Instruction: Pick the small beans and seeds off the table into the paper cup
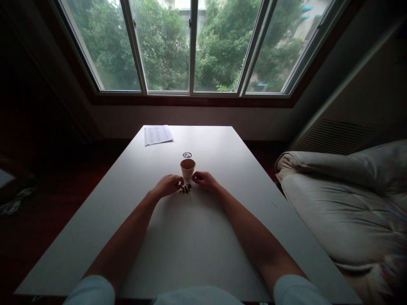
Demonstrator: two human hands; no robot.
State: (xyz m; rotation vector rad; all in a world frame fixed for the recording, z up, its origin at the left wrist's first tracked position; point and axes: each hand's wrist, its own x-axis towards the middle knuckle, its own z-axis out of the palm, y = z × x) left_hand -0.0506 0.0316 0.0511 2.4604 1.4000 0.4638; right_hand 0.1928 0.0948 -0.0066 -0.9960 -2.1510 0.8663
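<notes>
A small tan paper cup (188, 168) stands upright on the white table (190, 237), straight ahead of me. Just in front of it lies a little pile of several dark and yellowish small pieces (185, 189). My left hand (168, 185) rests on the table left of the pile, fingers curled into a pinch at its edge. My right hand (205, 181) rests to the right, its fingers pinched together near the base of the cup. What either pinch holds is too small to make out.
A small round dark-rimmed object (187, 155) lies behind the cup. A sheet of printed paper (157, 134) sits at the table's far left corner. A padded light mattress (346, 203) lies to the right of the table. A large window (193, 46) fills the far wall.
</notes>
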